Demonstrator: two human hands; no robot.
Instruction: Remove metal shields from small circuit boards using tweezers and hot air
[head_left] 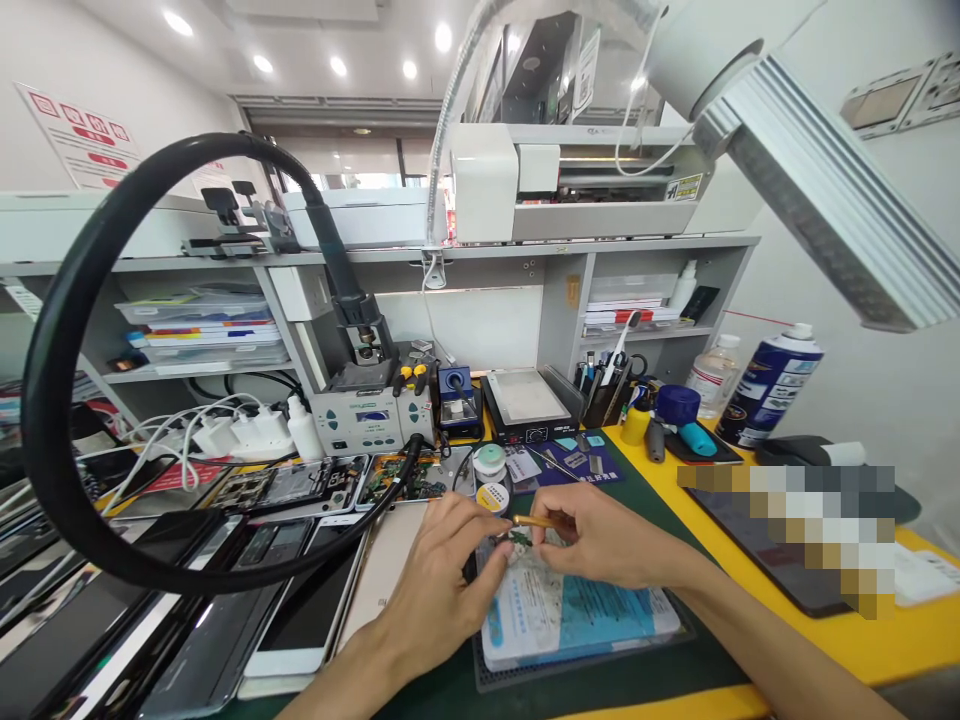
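My right hand is closed around a slim gold-coloured tool, whose exact kind I cannot make out. Its rounded end points left, towards my left fingertips. My left hand has thumb and index finger bent in a pinch at the left edge of a small green circuit board. The fingers of both hands partly cover this board. Below them lies a blue and white box or pad, flat on the green mat.
Phones lie in a row on the left, under a looping black hose. A hot-air station, a small heating plate and round tins stand behind. Spray can and dark tablet are right.
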